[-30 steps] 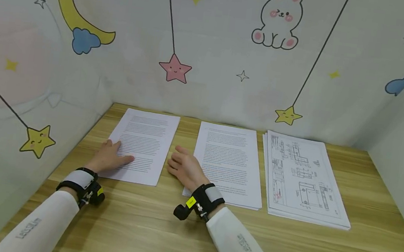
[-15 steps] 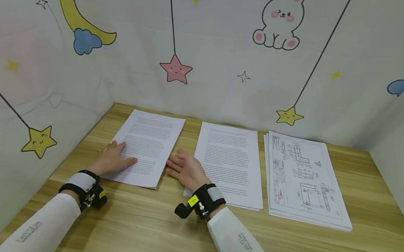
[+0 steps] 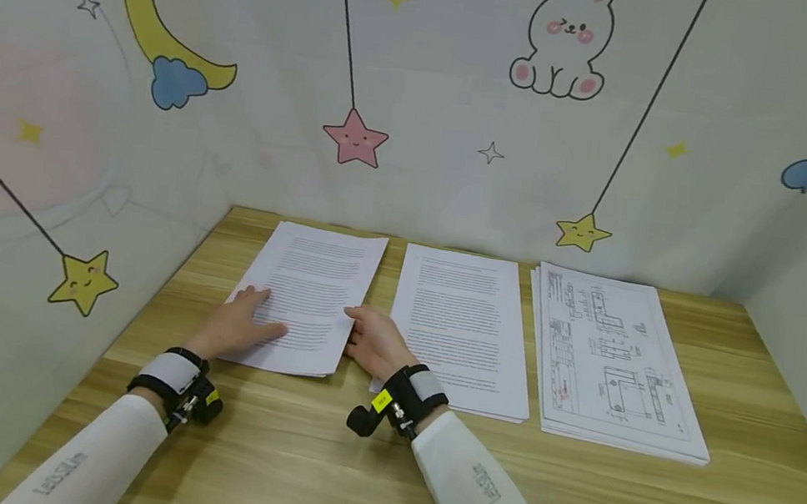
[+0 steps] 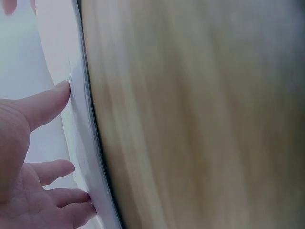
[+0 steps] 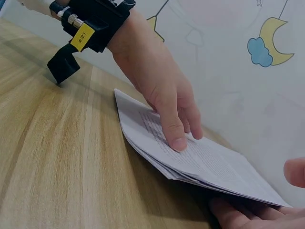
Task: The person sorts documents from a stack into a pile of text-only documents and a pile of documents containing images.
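On the left lies a stack of printed paper [image 3: 317, 275]. My left hand [image 3: 231, 327] rests on its lower left part, with thumb and fingers spread. In the left wrist view, the left thumb [image 4: 45, 105] and several fingertips touch the sheets. My right hand [image 3: 379, 341] is at the stack's right edge. The right wrist view shows its fingers [image 5: 233, 214] under the edge, while its thumb [image 5: 295, 172] stands above and apart from the paper. The near corner of the stack [image 5: 157, 148] looks raised a little off the table there.
A second printed stack [image 3: 452, 317] lies in the middle, partly behind the right hand. A third stack [image 3: 610, 353], with technical drawings on top, lies to the right. A white patterned curtain [image 3: 425, 196] stands along the back of the wooden table [image 3: 288, 456].
The left stack has slid right with my left hand on it, its right edge closing on the right hand. My right hand has turned and brought its fingers to that edge.
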Demonstrator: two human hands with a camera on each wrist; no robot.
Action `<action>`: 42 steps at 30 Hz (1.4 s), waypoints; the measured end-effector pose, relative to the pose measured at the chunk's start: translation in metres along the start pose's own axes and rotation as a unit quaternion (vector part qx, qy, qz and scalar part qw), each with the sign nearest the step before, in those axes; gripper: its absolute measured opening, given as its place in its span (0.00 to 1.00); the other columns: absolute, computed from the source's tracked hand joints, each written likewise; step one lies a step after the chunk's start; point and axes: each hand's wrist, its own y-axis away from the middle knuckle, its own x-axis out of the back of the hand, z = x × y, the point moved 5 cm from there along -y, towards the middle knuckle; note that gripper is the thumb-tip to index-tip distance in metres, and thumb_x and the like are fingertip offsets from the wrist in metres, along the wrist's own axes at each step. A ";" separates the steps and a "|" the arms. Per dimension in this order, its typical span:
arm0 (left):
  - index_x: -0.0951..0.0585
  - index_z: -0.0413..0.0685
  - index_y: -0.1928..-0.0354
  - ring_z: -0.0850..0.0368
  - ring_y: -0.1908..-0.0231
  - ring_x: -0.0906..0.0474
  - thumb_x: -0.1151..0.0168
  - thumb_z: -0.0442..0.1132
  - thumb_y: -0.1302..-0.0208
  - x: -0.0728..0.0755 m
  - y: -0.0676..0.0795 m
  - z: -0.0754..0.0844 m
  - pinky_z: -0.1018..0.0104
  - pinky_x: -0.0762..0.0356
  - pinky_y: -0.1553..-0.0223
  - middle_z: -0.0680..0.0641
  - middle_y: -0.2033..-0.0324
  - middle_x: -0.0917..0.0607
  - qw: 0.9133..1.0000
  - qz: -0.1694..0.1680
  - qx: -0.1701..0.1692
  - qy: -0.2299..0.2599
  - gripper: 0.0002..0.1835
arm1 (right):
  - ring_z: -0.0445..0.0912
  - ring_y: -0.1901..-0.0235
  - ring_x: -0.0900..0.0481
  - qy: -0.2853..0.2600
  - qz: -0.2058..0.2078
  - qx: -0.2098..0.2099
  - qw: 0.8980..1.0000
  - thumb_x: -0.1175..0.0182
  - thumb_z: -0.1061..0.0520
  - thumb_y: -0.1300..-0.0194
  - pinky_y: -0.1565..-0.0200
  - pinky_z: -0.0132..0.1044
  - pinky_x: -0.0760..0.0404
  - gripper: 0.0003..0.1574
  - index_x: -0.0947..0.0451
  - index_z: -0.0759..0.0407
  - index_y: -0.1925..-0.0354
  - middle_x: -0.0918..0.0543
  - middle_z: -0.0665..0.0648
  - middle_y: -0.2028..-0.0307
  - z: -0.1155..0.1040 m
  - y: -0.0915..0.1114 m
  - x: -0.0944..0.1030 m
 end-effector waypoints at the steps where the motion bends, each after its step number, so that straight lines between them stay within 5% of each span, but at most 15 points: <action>1: 0.43 0.29 0.27 0.23 0.27 0.52 0.40 0.56 0.32 -0.001 0.000 0.003 0.30 0.50 0.29 0.21 0.27 0.48 1.000 -0.002 -0.004 0.004 0.46 | 0.55 0.28 0.36 0.002 -0.002 -0.001 1.000 0.56 0.60 0.24 0.29 0.48 0.36 0.34 0.49 0.62 0.24 0.36 0.67 0.28 0.000 0.000 0.000; 7: 0.43 0.34 0.26 0.29 0.27 0.47 0.43 0.53 0.29 0.000 -0.001 0.015 0.36 0.45 0.28 0.26 0.27 0.41 0.998 0.011 -0.024 0.054 0.41 | 0.52 0.38 0.23 0.075 0.045 0.026 0.996 0.53 0.59 0.25 0.43 0.40 0.21 0.27 0.35 0.62 0.31 0.25 0.63 0.35 -0.005 0.002 0.005; 13: 0.45 0.32 0.26 0.29 0.27 0.48 0.48 0.49 0.26 0.006 -0.002 0.013 0.36 0.47 0.28 0.25 0.28 0.42 0.996 0.028 -0.011 0.084 0.37 | 0.47 0.50 0.21 0.198 0.119 0.068 0.971 0.54 0.57 0.26 0.59 0.32 0.23 0.30 0.38 0.57 0.28 0.23 0.61 0.38 -0.016 0.008 0.011; 21: 0.46 0.35 0.24 0.29 0.27 0.46 0.50 0.53 0.26 -0.001 -0.005 0.019 0.37 0.45 0.28 0.26 0.27 0.42 0.998 0.007 -0.004 0.067 0.39 | 0.50 0.48 0.18 0.198 0.114 0.070 0.971 0.52 0.57 0.26 0.53 0.38 0.19 0.29 0.36 0.58 0.29 0.21 0.63 0.40 -0.014 0.011 0.011; 28: 0.45 0.38 0.24 0.32 0.25 0.48 0.50 0.52 0.25 -0.003 -0.005 0.020 0.37 0.46 0.27 0.29 0.26 0.42 0.997 0.012 -0.012 0.075 0.37 | 0.52 0.34 0.29 0.240 0.168 0.069 0.954 0.55 0.54 0.25 0.34 0.46 0.28 0.34 0.43 0.59 0.25 0.30 0.62 0.31 -0.025 0.016 0.022; 34: 0.45 0.37 0.24 0.32 0.25 0.47 0.50 0.52 0.25 -0.003 -0.006 0.025 0.39 0.46 0.27 0.29 0.26 0.42 0.995 0.019 -0.014 0.097 0.37 | 0.49 0.46 0.21 0.224 0.175 0.067 0.956 0.54 0.53 0.25 0.49 0.40 0.22 0.30 0.36 0.56 0.28 0.21 0.60 0.40 -0.037 0.025 0.039; 39: 0.54 0.38 0.22 0.34 0.26 0.44 0.53 0.55 0.25 -0.003 -0.011 0.029 0.42 0.42 0.27 0.30 0.25 0.43 0.985 0.038 0.020 0.167 0.42 | 0.46 0.49 0.20 0.179 0.150 0.071 0.970 0.53 0.51 0.23 0.55 0.36 0.22 0.27 0.35 0.53 0.29 0.19 0.57 0.42 -0.048 0.034 0.048; 42: 0.56 0.43 0.21 0.38 0.31 0.34 0.53 0.57 0.25 -0.004 -0.014 0.034 0.46 0.35 0.31 0.32 0.27 0.38 0.962 0.047 0.051 0.265 0.43 | 0.46 0.47 0.20 0.171 0.137 0.084 0.972 0.53 0.51 0.23 0.53 0.37 0.23 0.26 0.33 0.52 0.30 0.19 0.56 0.42 -0.056 0.042 0.052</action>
